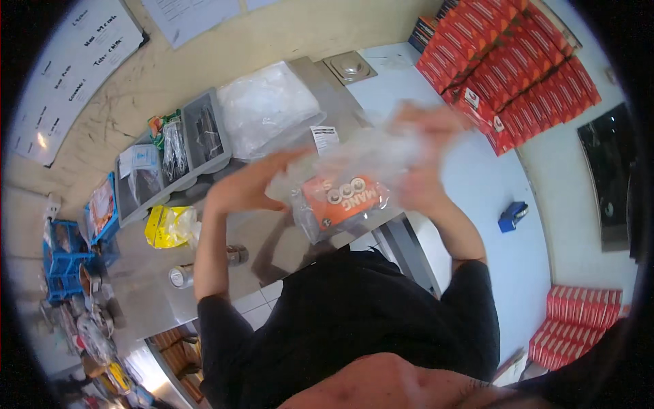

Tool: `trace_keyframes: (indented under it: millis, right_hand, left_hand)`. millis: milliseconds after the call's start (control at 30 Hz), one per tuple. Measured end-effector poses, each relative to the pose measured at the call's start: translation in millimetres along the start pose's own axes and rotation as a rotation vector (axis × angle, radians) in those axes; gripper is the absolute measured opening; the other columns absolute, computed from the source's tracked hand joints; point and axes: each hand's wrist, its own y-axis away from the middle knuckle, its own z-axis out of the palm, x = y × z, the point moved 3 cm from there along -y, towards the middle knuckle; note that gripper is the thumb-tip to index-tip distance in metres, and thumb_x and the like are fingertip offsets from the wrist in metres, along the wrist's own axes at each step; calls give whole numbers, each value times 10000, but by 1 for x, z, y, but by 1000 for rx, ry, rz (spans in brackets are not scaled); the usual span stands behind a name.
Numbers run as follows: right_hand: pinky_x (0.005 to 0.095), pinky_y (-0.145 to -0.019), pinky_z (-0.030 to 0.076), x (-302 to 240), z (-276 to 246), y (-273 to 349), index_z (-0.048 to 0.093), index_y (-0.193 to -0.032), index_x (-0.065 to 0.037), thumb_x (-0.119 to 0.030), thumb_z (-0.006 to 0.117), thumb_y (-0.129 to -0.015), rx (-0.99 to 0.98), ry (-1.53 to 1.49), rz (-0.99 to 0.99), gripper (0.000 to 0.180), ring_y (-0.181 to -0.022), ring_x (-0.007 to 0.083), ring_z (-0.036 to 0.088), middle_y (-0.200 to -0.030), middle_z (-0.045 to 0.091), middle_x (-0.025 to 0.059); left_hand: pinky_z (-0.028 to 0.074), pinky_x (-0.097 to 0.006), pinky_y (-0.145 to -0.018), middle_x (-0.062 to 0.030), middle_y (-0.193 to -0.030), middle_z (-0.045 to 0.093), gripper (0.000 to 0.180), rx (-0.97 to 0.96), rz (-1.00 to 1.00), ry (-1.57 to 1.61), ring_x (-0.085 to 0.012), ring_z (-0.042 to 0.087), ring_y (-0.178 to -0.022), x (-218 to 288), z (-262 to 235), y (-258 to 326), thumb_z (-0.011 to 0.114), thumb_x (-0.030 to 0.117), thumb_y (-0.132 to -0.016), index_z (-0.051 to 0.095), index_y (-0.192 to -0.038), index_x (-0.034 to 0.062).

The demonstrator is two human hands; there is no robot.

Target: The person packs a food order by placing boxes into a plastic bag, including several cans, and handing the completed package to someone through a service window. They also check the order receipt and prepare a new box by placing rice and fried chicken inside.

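there, orange packet (338, 200) in clear bag (368, 160) (both hands).

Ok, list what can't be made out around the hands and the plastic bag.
- Right hand: motion-blurred and veiled by the clear plastic bag; grip unclear.
- Left hand: fingertips lost behind the bag.
- Orange packet: partly covered by crumpled plastic.
- Small cans on the steel counter: too small to identify.

Both hands were raised above the steel counter (272, 235): the left hand (248, 184) and right hand (426, 153) gripped a clear plastic bag (368, 160) holding an orange packet (344, 200). A yellow bag (167, 226) lay near the counter's left edge.
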Motion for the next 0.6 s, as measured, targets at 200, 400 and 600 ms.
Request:
trace_keyframes:
  millis: [200,400,600]
  right_hand:
    - [427,-755,389,97,52,97,464,-979,1,-103,557,-733,-1236,119,150,283,-917,292,510,-949,501,179]
    - [326,-743,444,62,114,98,557,-940,-21,-105,584,-694,-1124,-772,43,262,-833,248,564,-888,591,105]
    - [367,-699,469,89,108,90,597,-900,-50,-186,537,-729,-1603,-147,267,227,-741,237,587,-930,597,84]
  left_hand:
    - [378,-352,-747,-54,-868,497,254,166,-209,-752,-218,481,-895,72,37,11,549,71,-688,555,-941,57]
    - [358,-286,-688,-33,-831,482,128,314,-188,-1045,-172,483,-845,111,50,-2,552,142,-662,540,-781,98]
    - [446,-322,-536,-56,-929,508,164,795,-170,-800,-202,536,-733,112,58,21,602,65,-643,532,-790,84]
